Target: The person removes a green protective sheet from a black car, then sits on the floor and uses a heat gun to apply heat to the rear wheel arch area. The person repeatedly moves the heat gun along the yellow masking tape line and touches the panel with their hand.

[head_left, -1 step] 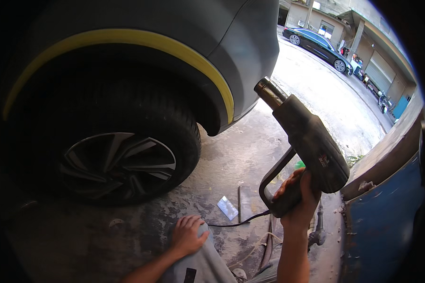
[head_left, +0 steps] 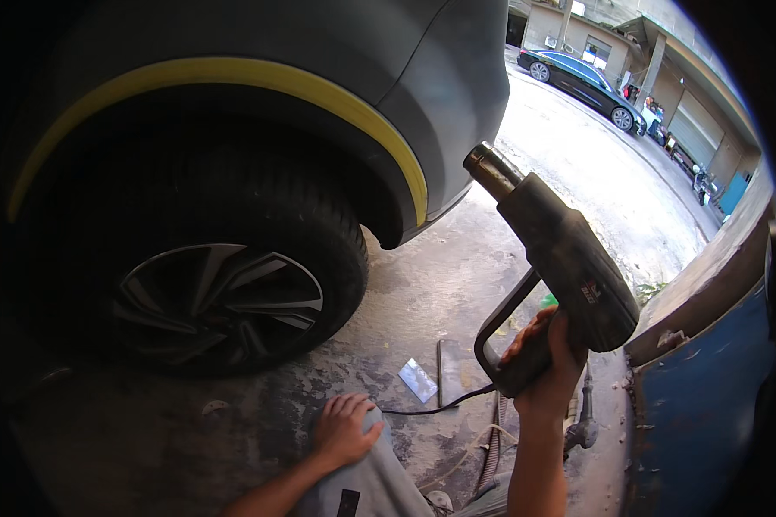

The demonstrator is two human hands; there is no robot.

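My right hand (head_left: 547, 366) is wrapped round the handle of a black heat gun (head_left: 569, 258). Its metal nozzle (head_left: 493, 171) points up and to the left, toward the car's rear corner but apart from it. A black cord (head_left: 431, 411) runs from the base of the handle to behind my knee. On my grey-trousered knee (head_left: 353, 474) lies my left hand (head_left: 343, 428), fingers stretched and holding nothing. Ahead stands a matte grey car (head_left: 336, 43) with a yellow strip (head_left: 259, 76) along its wheel arch, over a dark tyre and spoked wheel (head_left: 224, 302).
On the worn floor lie a small pale sheet (head_left: 418, 380), a flat grey bar (head_left: 447, 366), a ribbed hose (head_left: 491, 457) and a dark tool (head_left: 583, 431). A blue panel (head_left: 707, 414) borders the right side. Outside, a black car (head_left: 578, 84) is parked by a building.
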